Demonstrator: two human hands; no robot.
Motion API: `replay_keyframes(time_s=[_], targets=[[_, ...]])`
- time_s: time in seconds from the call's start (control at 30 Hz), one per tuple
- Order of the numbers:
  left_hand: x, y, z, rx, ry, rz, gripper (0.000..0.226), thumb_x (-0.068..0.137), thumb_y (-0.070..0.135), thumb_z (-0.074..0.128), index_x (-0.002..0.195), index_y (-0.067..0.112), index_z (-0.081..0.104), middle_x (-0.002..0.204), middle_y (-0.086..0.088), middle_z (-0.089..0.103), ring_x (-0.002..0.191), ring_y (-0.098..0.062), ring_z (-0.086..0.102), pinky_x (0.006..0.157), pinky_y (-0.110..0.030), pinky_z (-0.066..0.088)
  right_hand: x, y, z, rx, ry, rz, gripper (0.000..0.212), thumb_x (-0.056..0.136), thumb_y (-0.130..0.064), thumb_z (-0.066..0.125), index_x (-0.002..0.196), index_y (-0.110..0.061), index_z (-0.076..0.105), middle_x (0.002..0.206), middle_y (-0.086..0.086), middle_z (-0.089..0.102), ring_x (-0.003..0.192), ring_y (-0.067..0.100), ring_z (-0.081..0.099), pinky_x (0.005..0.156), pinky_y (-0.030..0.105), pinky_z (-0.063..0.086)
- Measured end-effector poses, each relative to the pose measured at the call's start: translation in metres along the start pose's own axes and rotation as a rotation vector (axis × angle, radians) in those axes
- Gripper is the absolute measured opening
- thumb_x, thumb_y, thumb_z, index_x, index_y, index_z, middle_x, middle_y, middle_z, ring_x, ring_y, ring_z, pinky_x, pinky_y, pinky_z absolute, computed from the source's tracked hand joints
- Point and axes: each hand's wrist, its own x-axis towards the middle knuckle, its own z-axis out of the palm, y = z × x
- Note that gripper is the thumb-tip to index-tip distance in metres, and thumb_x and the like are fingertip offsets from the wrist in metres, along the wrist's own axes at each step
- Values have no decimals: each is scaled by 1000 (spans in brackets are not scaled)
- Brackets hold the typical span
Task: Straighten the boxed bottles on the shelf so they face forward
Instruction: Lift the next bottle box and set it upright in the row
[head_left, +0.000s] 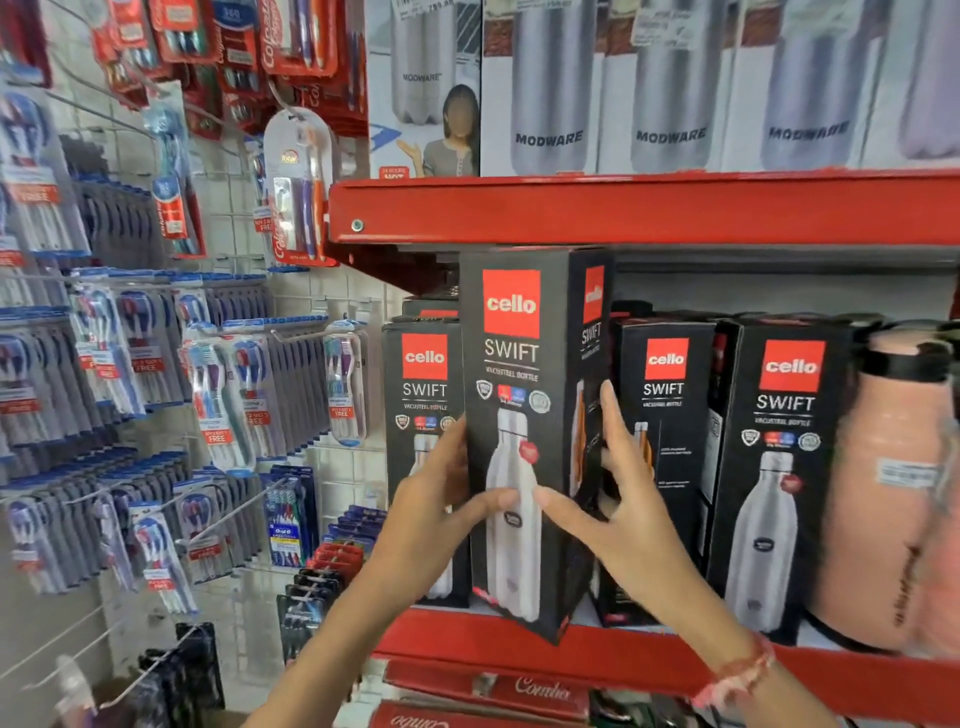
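A tall black Cello Swift bottle box (524, 395) is held out in front of the red shelf (649, 660), its base over the front lip and its front turned slightly to the left. My left hand (436, 509) grips its left side, thumb across the front. My right hand (618, 499) holds its right side, thumb on the front and fingers up along the side panel. Three more black Cello boxes stand on the shelf: one on the left (423, 415), one just right of the held box (665, 415), one further right (779, 467).
A peach flask (888, 493) stands unboxed at the shelf's right end. The red shelf above (623, 208) carries white Modware boxes (670, 88). A wire grid on the left holds hanging toothbrush packs (218, 405). Red boxes (493, 691) lie on the shelf below.
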Motion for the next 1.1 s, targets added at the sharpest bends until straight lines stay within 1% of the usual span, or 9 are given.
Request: replay_keyframes(time_s=[0.07, 0.23, 0.33, 0.53, 0.67, 0.8, 0.93, 1.03, 1.1], targets=[[1, 2, 3, -68, -40, 10, 76, 79, 7, 70, 133, 46, 33, 100, 39, 66, 96, 14, 62, 78, -8, 50, 1, 2, -13, 56, -98, 22, 99, 73, -51, 73, 143, -60, 3, 152, -28, 25, 141, -1, 23, 117, 48, 23], [7, -3, 20, -77, 89, 47, 82, 80, 5, 71, 145, 34, 30, 127, 14, 64, 116, -2, 59, 98, -34, 51, 20, 5, -16, -38, -229, 16, 87, 93, -27, 59, 146, -47, -7, 159, -23, 11, 141, -13, 9, 119, 22, 4], [12, -17, 37, 49, 182, 52, 89, 83, 10, 69, 144, 48, 17, 109, 13, 63, 99, -10, 62, 94, -42, 53, 31, 19, -7, -84, -209, 89, 88, 93, -28, 57, 147, -48, -9, 153, -26, 26, 140, -6, 24, 120, 41, 17], [20, -37, 51, 139, 226, 10, 91, 84, 11, 66, 146, 45, 9, 92, 10, 69, 81, -25, 64, 84, -39, 56, 36, 39, 5, -182, -120, 129, 86, 95, -7, 54, 152, -29, -6, 123, -47, 20, 108, -37, 26, 85, -9, 22], [22, -44, 57, 224, 222, -20, 92, 87, 11, 63, 144, 48, 1, 102, 1, 73, 55, -1, 51, 60, -13, 45, 34, 44, 10, -189, -88, 141, 87, 95, -8, 54, 151, -33, -7, 132, -42, 26, 121, -13, 30, 86, -7, 25], [17, -51, 61, 248, 200, -103, 89, 89, 15, 60, 146, 43, -3, 84, -12, 72, 65, -23, 63, 70, -38, 53, 28, 52, 13, -211, -100, 148, 87, 95, -13, 55, 151, -37, -7, 151, -15, 35, 133, 3, 36, 103, 16, 28], [20, -47, 60, 350, 195, -117, 88, 90, 13, 59, 145, 37, -6, 83, -14, 70, 68, -25, 63, 67, -35, 50, 24, 53, 15, -226, -50, 137, 85, 94, -11, 55, 152, -37, -1, 146, -20, 34, 127, -5, 35, 98, 3, 31], [19, -40, 54, 515, 211, -115, 80, 88, 15, 61, 150, 22, 10, 91, -20, 69, 79, -32, 66, 67, -38, 49, 8, 45, 14, -319, 117, 22, 68, 92, -13, 58, 149, -31, 26, 145, -9, 41, 127, 7, 48, 101, 29, 47], [14, -35, 48, 602, 302, 14, 68, 86, 10, 64, 145, 16, 32, 100, -17, 72, 83, -31, 70, 67, -41, 54, -3, 35, 8, -495, 354, -163, 51, 90, -12, 58, 139, -19, 46, 131, 5, 49, 106, 9, 57, 86, 22, 54]])
